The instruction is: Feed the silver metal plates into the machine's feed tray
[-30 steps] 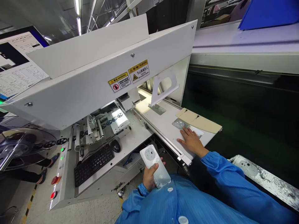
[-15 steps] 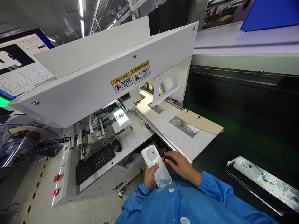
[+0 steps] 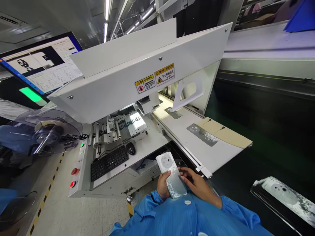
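Note:
In my left hand (image 3: 163, 187) is a whitish phone back cover (image 3: 175, 183), tilted up in front of my chest. The thumb lies on its face, with the other fingers behind. The cover has a round camera area with holes at its upper end and a glossy, crinkled lower surface. My right hand (image 3: 197, 185) is at the cover's right edge, its bent fingertips against that edge; part of the grip there is hidden. Another cover (image 3: 209, 137) lies on the white machine bed (image 3: 189, 157) ahead, and a further one (image 3: 173, 113) lies deeper in.
A white machine (image 3: 118, 78) with warning labels spans the front. On its ledge are a keyboard (image 3: 109, 163) and mouse (image 3: 130, 148), with a film reel (image 3: 49, 134) and red buttons (image 3: 75, 171) at left. A dark tray (image 3: 270, 203) holding another cover is at right.
My view has turned left, shifting the scene rightward. The right hand's fingers have come in to the cover's edge. The left hand keeps holding the cover.

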Demonstrator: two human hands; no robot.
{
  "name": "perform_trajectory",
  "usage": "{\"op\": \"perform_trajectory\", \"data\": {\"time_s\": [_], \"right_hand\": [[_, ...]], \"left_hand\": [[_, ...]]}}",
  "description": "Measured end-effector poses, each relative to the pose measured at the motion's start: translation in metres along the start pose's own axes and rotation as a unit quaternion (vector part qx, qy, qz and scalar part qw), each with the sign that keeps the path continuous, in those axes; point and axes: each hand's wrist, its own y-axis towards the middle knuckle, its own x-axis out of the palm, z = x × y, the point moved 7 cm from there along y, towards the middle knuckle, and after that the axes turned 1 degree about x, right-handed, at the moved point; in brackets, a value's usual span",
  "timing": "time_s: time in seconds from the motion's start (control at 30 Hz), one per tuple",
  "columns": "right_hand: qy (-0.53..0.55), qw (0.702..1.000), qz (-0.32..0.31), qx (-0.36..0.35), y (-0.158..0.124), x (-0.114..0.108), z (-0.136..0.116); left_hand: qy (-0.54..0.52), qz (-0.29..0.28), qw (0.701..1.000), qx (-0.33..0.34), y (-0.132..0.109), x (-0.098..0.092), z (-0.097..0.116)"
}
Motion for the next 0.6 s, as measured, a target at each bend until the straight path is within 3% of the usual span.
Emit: {"op": "perform_trajectory", "data": {"time_s": [0.23,0.6], "right_hand": [[-0.002,1.000,-0.013,0.009,-0.0003,0.0055,0.0008],[-0.005,1.000,-0.020,0.002,-0.0040,0.0077,0.0007]], "left_hand": [[-0.028,-0.025,0.999,-0.013,-0.0018,-0.0030,-0.0028],[-0.024,0.007,1.000,0.000,-0.0087,0.0020,0.0043]]}}
